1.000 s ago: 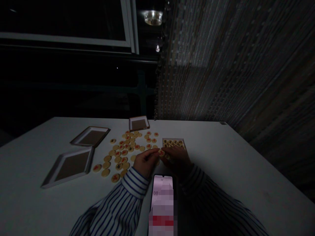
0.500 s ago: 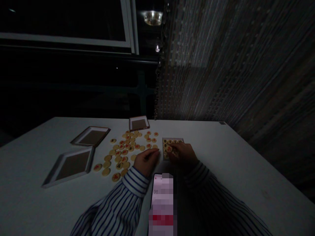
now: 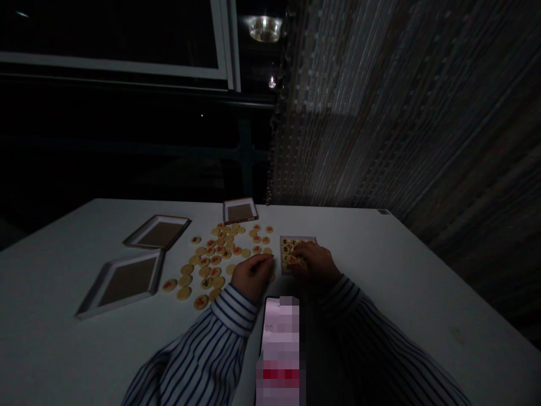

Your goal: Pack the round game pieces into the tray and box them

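Note:
My right hand point(image 3: 315, 264) reaches over a small open box point(image 3: 298, 238) holding rows of round xiangqi pieces. Its fingertips are on a xiangqi piece with a red mark point(image 3: 291, 259), low in the box; the hand hides much of the box's right side. Just left of the box, my left hand point(image 3: 253, 275) is closed, thumb and fingers pinched together. Whatever it may hold is hidden. Loose xiangqi pieces point(image 3: 216, 260) lie scattered to its left, some showing red or black characters and others blank.
Three open, shallow box parts stand on the white table point(image 3: 422, 316): a near-left tray point(image 3: 154, 276), one behind it point(image 3: 133, 241) and one at the back point(image 3: 254, 210). A lit phone point(image 3: 279, 338) lies between my forearms. A string curtain point(image 3: 338, 141) hangs behind.
My right hand has lowered the red-marked piece a little into the box, and its fingers have curled further over it. My left hand stays nearly still. The view shifts slightly.

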`<state>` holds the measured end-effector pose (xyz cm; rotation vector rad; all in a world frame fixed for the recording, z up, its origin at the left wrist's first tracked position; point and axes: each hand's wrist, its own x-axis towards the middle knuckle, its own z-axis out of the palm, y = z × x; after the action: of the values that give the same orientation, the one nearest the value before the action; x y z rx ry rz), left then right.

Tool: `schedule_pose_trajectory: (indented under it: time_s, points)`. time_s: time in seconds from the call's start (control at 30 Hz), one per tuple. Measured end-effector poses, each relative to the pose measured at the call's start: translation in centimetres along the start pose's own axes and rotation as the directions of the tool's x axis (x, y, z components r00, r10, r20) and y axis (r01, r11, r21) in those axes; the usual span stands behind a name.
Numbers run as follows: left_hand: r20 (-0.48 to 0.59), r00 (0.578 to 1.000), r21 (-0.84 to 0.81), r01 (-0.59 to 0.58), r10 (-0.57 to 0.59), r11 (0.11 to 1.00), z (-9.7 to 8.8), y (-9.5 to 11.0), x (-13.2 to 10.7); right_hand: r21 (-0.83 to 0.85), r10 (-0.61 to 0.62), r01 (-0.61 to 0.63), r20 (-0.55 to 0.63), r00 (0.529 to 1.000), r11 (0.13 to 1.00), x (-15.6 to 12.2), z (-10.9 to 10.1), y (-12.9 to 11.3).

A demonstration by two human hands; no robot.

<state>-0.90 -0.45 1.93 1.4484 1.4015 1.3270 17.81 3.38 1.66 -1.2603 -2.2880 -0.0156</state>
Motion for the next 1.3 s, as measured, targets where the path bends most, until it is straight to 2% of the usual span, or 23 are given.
schedule_pose_trajectory:
  time_s: [0.2,0.63,0.9,1.3]
  points:
    - [0.006,1.000,0.024,0.007,-0.007,1.000,0.06,-0.07,0.02,-0.017,-0.032,0.033,0.050,0.998,0.999,0.22,0.46,0.24]
    - [-0.010,0.999,0.062,-0.031,0.032,0.998,0.01,-0.05,-0.02,-0.001,-0.094,0.095,0.068,0.993,0.996,0.51,0.51,0.41]
    - [0.020,1.000,0.058,-0.022,0.021,0.998,0.01,-0.04,-0.03,0.014,-0.146,0.146,0.089,0.985,0.989,0.65,0.63,0.78]
    - [0.001,1.000,0.046,-0.024,0.024,0.999,0.05,0.18,-0.16,0.021,-0.103,0.101,0.128,0.987,0.995,0.76,0.74,0.47]
